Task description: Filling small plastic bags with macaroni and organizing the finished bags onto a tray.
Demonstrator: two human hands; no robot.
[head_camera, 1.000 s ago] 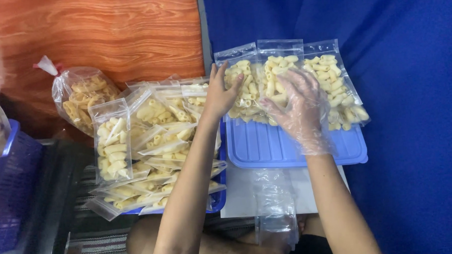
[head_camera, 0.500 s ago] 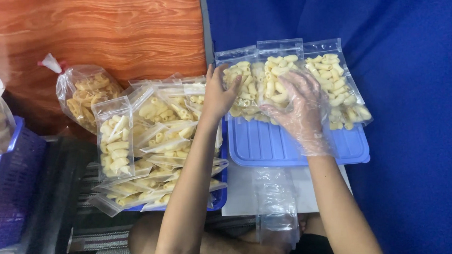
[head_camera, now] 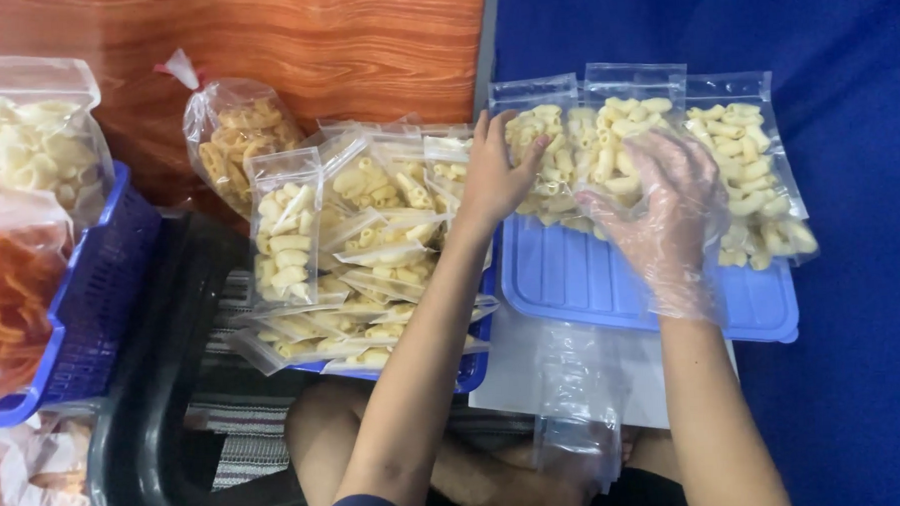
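**Three filled bags lined up under two flat hands**

Three clear zip bags of pale macaroni-shaped snacks lay side by side across the far edge of a blue tray (head_camera: 571, 279). The left hand (head_camera: 494, 177), bare, rested palm down on the leftmost bag (head_camera: 541, 155), fingers spread and laid flat, nothing pinched or gripped. The right hand (head_camera: 668, 205), in a loose clear plastic glove, lay open the same way on the middle bag (head_camera: 625, 127), fingertips over the snacks, gripping nothing. The third bag (head_camera: 756, 172) sat just right of the gloved hand, untouched, its lower end hanging past the tray rim.

Left of the bare hand: a pile of filled bags (head_camera: 360, 256), overlapping at loose angles on a second blue tray mostly hidden beneath them. Beyond that pile, against the wooden panel (head_camera: 343, 47), a knotted bag of darker yellow snacks (head_camera: 242, 141). Far to the left, a blue basket (head_camera: 92, 295) holding a bag of orange snacks and a bag of pale ones.

Near side of both wrists: an empty clear bag (head_camera: 575, 408) lying on a white sheet, over the person's crossed legs
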